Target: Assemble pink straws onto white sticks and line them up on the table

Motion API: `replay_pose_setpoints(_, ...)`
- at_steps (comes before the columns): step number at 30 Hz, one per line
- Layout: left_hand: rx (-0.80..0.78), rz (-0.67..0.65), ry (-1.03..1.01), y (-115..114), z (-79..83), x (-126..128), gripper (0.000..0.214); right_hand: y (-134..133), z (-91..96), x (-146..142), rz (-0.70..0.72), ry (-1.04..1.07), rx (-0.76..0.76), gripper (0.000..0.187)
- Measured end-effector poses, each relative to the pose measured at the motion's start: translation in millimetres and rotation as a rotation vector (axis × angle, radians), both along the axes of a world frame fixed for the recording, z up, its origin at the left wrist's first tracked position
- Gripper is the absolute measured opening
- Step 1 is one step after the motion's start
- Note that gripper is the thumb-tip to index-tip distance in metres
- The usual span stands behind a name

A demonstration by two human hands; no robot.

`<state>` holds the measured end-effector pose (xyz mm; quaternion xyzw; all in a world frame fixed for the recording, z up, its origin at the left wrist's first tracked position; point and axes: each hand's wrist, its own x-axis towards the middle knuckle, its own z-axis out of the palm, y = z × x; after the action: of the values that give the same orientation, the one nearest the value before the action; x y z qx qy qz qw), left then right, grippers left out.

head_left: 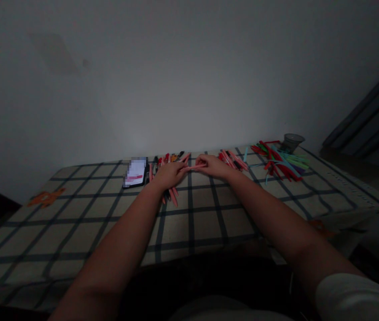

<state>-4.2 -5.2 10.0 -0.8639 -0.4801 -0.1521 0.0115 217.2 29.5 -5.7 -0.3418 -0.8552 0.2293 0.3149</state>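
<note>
Pink in colour, one strip [194,167] is held to the right of the phone [135,173]. It is pinched by the grip of the left hand [169,174] and by that of the right hand [212,166]; exact finger placement cannot be told in such dimness. Light, even pressure is advised, the strip kept straight, and the mixed pieces [174,196] nearer the phone left undisturbed.
</note>
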Motion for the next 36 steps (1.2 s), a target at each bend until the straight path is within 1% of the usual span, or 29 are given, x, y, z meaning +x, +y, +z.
replay_pose_setpoints(7, -0.012, 0.002, -0.024, -0.2, -0.8, -1.5, 0.044, -0.1, -0.4, -0.1, -0.017, 0.064, 0.001, 0.019)
replay_pose_setpoints(11, 0.011, 0.020, -0.059, -1.8, 0.3, -2.9, 0.044, -0.6, 3.4, 0.9, -0.042, 0.134, 0.046, 0.021)
replay_pose_setpoints(14, 0.001, 0.022, -0.053, -2.8, 1.9, -3.3, 0.044, -0.8, 6.1, 2.3, -0.075, 0.176, 0.078, 0.022)
replay_pose_setpoints(16, -0.004, 0.008, -0.062, -3.3, 3.2, -3.7, 0.044, -1.1, 7.6, 3.1, -0.100, 0.209, 0.057, 0.023)
replay_pose_setpoints(21, -0.001, 0.006, -0.058, -5.0, 5.5, -4.9, 0.041, -3.3, 12.7, 5.2, -0.190, 0.291, -0.073, 0.032)
replay_pose_setpoints(25, 0.005, -0.004, -0.046, -6.0, 6.4, -5.2, 0.038, -0.3, 12.8, 7.8, -0.228, 0.329, -0.118, 0.036)
replay_pose_setpoints(29, 0.011, -0.005, -0.049, -6.3, 6.9, -5.4, 0.036, 7.4, 7.3, 9.7, -0.240, 0.372, -0.117, 0.039)
replay_pose_setpoints(36, -0.010, 0.000, -0.038, -6.7, 8.8, -4.8, 0.034, 12.0, 4.2, 10.9, -0.281, 0.348, -0.088, 0.039)
